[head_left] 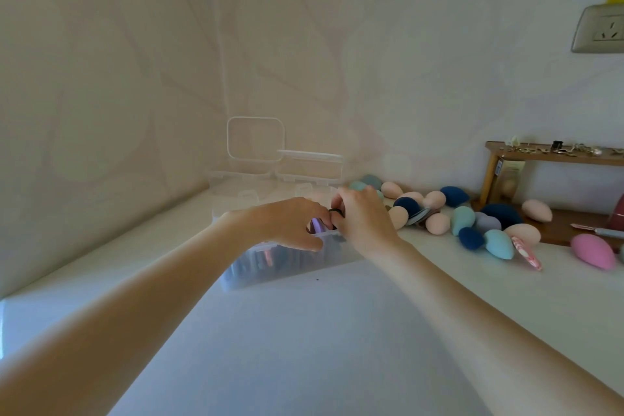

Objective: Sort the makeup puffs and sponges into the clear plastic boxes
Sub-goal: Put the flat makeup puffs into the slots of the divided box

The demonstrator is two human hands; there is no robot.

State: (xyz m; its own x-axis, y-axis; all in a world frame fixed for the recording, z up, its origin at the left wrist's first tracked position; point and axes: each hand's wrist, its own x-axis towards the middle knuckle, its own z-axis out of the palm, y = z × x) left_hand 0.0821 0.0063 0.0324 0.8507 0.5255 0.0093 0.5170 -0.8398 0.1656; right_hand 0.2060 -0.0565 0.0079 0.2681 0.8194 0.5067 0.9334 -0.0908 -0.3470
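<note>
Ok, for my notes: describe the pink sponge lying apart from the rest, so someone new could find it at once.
Start at the wooden shelf against the right-hand wall, then drop down to the white tabletop near the frame's right edge. The magenta-pink sponge lies there alone, right of the sponge pile. It is the only vivid pink one; the pile's others are pale peach, teal or navy.

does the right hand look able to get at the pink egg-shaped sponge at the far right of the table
Probably yes: the right hand is at the clear plastic box, and the pink egg-shaped sponge lies uncovered on its side.
</note>
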